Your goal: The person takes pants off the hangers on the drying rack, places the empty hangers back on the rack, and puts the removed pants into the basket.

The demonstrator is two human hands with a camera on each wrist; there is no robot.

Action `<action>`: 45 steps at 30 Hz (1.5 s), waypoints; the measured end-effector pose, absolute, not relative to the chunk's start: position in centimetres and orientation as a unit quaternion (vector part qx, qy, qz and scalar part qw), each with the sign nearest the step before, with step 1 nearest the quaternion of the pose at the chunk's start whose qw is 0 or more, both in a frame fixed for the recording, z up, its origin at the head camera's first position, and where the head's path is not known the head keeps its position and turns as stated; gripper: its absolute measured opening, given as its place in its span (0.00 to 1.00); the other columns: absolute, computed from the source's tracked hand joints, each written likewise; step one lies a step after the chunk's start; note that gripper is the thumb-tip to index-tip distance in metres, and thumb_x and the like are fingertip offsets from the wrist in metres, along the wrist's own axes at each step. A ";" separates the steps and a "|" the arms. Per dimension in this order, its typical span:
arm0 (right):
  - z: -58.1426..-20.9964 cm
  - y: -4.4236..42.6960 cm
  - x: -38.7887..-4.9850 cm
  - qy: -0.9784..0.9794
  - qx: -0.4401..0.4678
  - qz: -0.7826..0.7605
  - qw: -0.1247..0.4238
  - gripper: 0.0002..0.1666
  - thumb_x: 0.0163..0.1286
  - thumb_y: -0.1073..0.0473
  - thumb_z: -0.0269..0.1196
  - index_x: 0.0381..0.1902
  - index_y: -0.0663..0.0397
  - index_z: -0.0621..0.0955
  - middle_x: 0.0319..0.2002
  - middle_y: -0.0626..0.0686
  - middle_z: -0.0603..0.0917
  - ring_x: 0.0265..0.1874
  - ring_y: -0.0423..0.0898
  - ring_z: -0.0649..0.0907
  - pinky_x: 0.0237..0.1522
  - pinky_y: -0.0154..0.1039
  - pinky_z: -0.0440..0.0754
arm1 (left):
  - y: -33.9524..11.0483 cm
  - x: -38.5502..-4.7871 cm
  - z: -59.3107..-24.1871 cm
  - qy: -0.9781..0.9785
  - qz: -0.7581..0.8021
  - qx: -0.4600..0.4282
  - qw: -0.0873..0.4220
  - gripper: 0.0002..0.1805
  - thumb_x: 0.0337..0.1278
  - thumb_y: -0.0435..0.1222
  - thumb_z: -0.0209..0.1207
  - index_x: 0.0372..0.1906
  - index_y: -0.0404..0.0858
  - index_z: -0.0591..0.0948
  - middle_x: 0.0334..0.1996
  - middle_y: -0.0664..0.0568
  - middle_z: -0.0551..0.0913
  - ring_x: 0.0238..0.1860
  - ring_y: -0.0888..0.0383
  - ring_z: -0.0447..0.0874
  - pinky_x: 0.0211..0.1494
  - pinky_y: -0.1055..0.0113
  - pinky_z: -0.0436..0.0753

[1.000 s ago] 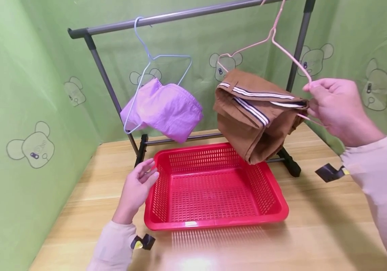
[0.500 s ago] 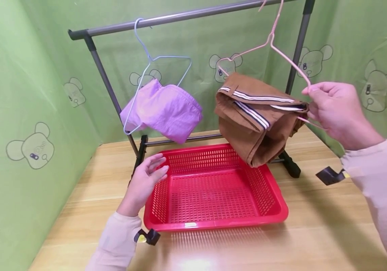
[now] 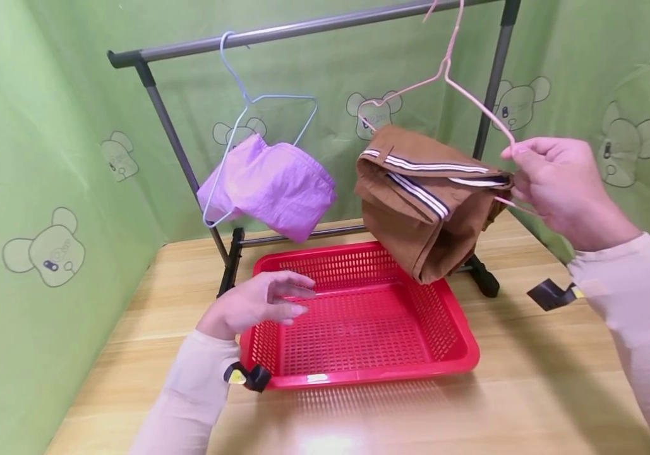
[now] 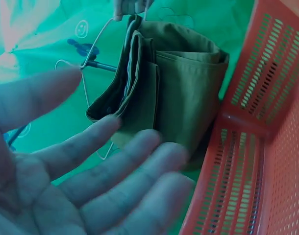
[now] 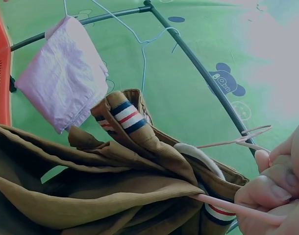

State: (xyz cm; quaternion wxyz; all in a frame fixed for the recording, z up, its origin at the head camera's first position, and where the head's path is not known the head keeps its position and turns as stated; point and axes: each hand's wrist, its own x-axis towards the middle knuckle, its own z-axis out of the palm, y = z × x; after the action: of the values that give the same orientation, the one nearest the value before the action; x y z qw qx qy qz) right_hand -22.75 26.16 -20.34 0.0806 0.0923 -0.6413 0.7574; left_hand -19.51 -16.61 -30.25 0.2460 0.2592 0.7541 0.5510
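Observation:
My right hand (image 3: 563,189) grips the right corner of a pink wire hanger (image 3: 475,101). Brown pants (image 3: 415,196) with a striped waistband are draped folded over the hanger's lower bar, above the basket's back right corner. The hanger's hook top is cut off at the head view's upper edge, near the rail. In the right wrist view the hanger's bar (image 5: 237,210) runs from the pants to my curled fingers. My left hand (image 3: 259,303) hovers over the left side of the red basket (image 3: 461,366), fingers apart and holding nothing; the left wrist view shows its palm (image 4: 37,196).
A grey clothes rail (image 3: 302,28) spans the back. From its left end hangs a blue hanger (image 3: 285,97) with a folded lilac garment (image 3: 279,186). The basket sits on a wooden table (image 3: 529,379). Green curtain (image 3: 46,158) surrounds the table.
My left hand has moved rightward from beside the basket's left rim to over the basket. The pink hanger and pants have sunk slightly, still in my right hand's grip.

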 end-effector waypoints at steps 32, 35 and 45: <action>-20.3 25.8 -22.3 -0.631 0.102 0.765 0.077 0.08 0.72 0.63 0.58 0.38 0.62 0.83 0.14 0.48 0.68 0.08 0.41 0.61 0.08 0.36 0.51 | -6.7 -24.6 -32.0 0.459 0.880 -0.024 0.122 0.36 0.70 0.42 0.52 0.73 0.37 0.48 0.73 0.38 0.52 0.73 0.43 0.50 0.73 0.49 0.55; -20.3 25.8 -22.2 -0.634 0.099 0.763 0.077 0.08 0.72 0.63 0.58 0.38 0.62 0.83 0.14 0.48 0.68 0.08 0.41 0.61 0.08 0.36 0.52 | -5.9 -25.3 -32.0 0.464 0.874 -0.070 0.122 0.40 0.67 0.48 0.53 0.74 0.38 0.48 0.73 0.40 0.52 0.73 0.45 0.50 0.74 0.51 0.54; -20.4 25.6 -22.2 -0.632 0.101 0.765 0.069 0.09 0.73 0.63 0.57 0.39 0.62 0.83 0.14 0.49 0.68 0.08 0.41 0.62 0.07 0.35 0.55 | -3.2 -27.2 -33.0 0.438 0.873 -0.098 0.192 0.50 0.62 0.59 0.54 0.76 0.35 0.46 0.74 0.39 0.50 0.73 0.43 0.49 0.73 0.50 0.55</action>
State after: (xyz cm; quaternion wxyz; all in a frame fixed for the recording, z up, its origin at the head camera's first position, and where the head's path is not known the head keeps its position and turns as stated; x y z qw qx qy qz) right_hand -22.18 25.65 -20.42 0.0692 0.1009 -0.6320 0.7652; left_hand -27.16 -3.18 -33.02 0.1918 -0.0983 0.4381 0.8727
